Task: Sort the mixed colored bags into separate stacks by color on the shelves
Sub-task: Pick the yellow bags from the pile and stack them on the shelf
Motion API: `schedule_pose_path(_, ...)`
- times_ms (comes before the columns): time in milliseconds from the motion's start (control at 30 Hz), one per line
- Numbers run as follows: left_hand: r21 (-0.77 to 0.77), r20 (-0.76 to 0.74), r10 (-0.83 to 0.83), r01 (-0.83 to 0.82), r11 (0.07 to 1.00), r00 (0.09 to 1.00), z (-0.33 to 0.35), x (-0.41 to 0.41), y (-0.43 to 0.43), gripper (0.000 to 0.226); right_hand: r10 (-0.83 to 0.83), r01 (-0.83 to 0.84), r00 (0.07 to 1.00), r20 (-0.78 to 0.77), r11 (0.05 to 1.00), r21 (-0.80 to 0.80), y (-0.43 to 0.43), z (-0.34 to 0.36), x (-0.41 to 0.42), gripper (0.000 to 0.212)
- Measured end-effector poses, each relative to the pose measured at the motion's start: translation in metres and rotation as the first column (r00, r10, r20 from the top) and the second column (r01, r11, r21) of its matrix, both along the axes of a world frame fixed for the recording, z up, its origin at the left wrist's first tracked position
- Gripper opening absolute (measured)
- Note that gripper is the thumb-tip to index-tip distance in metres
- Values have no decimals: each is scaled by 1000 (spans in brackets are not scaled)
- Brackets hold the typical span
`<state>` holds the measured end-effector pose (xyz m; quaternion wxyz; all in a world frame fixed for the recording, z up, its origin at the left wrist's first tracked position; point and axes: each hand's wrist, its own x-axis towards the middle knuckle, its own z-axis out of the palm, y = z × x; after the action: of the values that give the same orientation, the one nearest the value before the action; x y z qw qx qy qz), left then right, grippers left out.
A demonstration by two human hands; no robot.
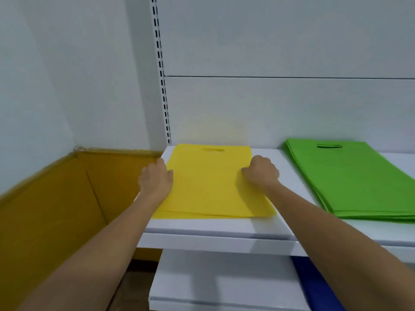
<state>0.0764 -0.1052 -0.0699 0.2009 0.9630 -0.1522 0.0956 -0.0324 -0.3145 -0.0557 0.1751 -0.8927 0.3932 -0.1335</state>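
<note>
A stack of flat yellow bags (208, 185) with a cut-out handle lies on the left part of the white upper shelf (215, 230). My left hand (155, 178) rests at the stack's left edge, fingers curled onto it. My right hand (261, 170) presses on the stack's right edge with bent fingers. To the right on the same shelf sits a stack of green bags (352, 182), apart from the yellow one. A blue bag (314, 286) shows on the lower shelf (208, 279), partly hidden by my right forearm.
The shelf's white back panel (269, 104) and a slotted upright (162, 86) rise behind the bags. Left of the shelf stands a white wall (67, 75) with a mustard-yellow lower band (56, 209).
</note>
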Motion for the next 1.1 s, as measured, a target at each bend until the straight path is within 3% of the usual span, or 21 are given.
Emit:
schedule_pose_path(167,-209,-46,-36,26,978,998,-10,18,-4,38,-115,127,973,201,991,-50,10,-19,2,21)
schedule_pose_path(300,-412,-68,-50,18,911,996,-10,24,-2,27,-61,101,985,159,962,-255,12,-19,4,15)
schedule_pose_path(433,-438,-84,-25,-15,899,996,-12,25,-2,25,-52,86,994,96,915,-395,15,-20,6,16)
schedule_pose_path(600,-461,-114,-23,-32,887,993,-11,21,0,27,-27,70,994,102,897,-437,15,-22,8,20)
schedule_pose_path(833,-209,-168,-159,122,970,973,11,20,22,34,20,50,986,163,909,-413,19,-17,7,25)
schedule_pose_path(1100,-409,-174,-275,184,894,946,16,10,39,34,40,-18,952,302,997,-75,14,-1,-1,16)
